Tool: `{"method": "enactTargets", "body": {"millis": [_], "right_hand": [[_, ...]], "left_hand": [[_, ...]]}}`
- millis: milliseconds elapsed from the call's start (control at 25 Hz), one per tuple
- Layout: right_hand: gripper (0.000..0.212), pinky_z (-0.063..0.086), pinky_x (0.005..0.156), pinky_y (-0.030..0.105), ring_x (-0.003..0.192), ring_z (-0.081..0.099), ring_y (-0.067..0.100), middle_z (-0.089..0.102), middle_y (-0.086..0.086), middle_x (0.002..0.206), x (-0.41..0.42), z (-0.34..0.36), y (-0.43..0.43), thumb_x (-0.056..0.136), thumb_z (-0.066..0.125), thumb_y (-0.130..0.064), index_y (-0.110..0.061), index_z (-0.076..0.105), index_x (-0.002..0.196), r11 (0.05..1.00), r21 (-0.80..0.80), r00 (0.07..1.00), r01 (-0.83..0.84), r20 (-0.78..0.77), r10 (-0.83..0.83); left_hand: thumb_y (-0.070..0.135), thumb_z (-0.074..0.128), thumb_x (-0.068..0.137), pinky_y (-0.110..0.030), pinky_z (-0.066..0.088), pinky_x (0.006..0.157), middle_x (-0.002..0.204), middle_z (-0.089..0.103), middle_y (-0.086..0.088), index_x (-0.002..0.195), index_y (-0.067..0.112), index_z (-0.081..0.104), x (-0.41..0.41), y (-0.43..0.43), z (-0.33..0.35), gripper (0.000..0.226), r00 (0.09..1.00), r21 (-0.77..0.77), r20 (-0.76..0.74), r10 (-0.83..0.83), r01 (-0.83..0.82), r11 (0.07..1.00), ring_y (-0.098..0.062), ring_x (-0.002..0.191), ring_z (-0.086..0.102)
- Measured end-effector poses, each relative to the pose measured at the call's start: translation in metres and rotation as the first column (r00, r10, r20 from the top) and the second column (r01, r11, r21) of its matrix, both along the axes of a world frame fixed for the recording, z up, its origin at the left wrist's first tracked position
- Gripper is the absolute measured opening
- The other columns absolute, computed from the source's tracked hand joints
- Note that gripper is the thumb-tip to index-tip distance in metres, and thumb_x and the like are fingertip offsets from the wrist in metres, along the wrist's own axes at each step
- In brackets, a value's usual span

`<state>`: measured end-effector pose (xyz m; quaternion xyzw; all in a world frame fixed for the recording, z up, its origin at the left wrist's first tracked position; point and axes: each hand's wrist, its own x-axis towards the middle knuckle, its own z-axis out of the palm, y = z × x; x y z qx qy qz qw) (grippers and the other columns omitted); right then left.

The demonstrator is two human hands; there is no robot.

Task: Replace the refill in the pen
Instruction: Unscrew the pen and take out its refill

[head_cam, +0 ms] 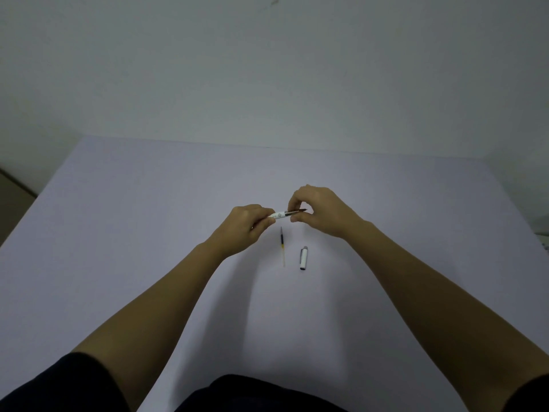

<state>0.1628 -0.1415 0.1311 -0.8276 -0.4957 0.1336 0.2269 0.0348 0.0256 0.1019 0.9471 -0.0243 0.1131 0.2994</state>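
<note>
A white pen (279, 215) with a dark, pointed front section (295, 212) is held level above the table between both hands. My left hand (245, 226) grips the white barrel at its left end. My right hand (319, 211) pinches the dark front section with thumb and fingertips. Just below the hands, a thin loose refill (282, 245) lies on the table, dark at its far end and yellowish toward me. The white pen cap (303, 257) with a dark open end lies to the right of the refill.
The pale lilac table (148, 233) runs to a plain wall at its far edge. A floor strip shows past its left edge and some small items sit at the far right edge (545, 237). My dark clothing fills the bottom.
</note>
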Motion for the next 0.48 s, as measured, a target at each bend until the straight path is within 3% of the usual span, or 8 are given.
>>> {"method": "enactTargets", "body": {"millis": [160, 320, 400, 480], "right_hand": [[0.029, 0.046, 0.077, 0.03, 0.082, 0.059, 0.014, 0.072, -0.004, 0.097, 0.0024, -0.0009, -0.0002, 0.091, 0.054, -0.037, -0.017, 0.068, 0.106, 0.99, -0.142, 0.998, 0.005, -0.055, -0.012], [0.012, 0.041, 0.076, 0.025, 0.081, 0.051, 0.007, 0.065, -0.009, 0.087, 0.001, -0.0003, -0.0004, 0.085, 0.065, -0.025, -0.018, 0.067, 0.095, 1.0, -0.028, 1.0, -0.013, -0.004, 0.013], [0.022, 0.042, 0.08, 0.024, 0.084, 0.049, 0.004, 0.059, -0.011, 0.089, 0.0018, 0.0022, -0.0021, 0.079, 0.071, -0.027, -0.018, 0.065, 0.098, 1.0, 0.01, 1.0, -0.02, 0.003, 0.02], [0.029, 0.041, 0.079, 0.023, 0.087, 0.052, 0.006, 0.061, -0.011, 0.094, 0.0012, 0.0023, -0.0035, 0.083, 0.066, -0.036, -0.018, 0.064, 0.106, 1.0, -0.03, 1.0, -0.003, -0.01, 0.003]], "left_hand": [[0.016, 0.051, 0.093, -0.03, 0.037, 0.06, 0.072, 0.064, -0.014, 0.1, 0.005, 0.065, -0.0018, 0.0006, 0.0004, 0.019, 1.0, 0.005, 0.001, -0.003, 0.003, 1.0, -0.025, 0.063, 0.052], [0.016, 0.051, 0.093, -0.023, 0.033, 0.056, 0.068, 0.06, -0.01, 0.098, 0.006, 0.065, -0.002, -0.0027, 0.0008, 0.019, 1.0, -0.037, -0.01, 0.024, -0.024, 0.999, -0.021, 0.061, 0.048], [0.016, 0.051, 0.093, -0.015, 0.029, 0.055, 0.065, 0.056, -0.006, 0.096, 0.007, 0.065, -0.0018, -0.0046, 0.0019, 0.018, 0.999, -0.068, -0.01, 0.047, -0.047, 0.997, -0.018, 0.06, 0.045], [0.016, 0.051, 0.094, -0.016, 0.031, 0.056, 0.065, 0.056, -0.007, 0.096, 0.007, 0.065, -0.0014, -0.0044, 0.0027, 0.018, 0.999, -0.078, -0.012, 0.05, -0.051, 0.996, -0.018, 0.06, 0.045]]}}
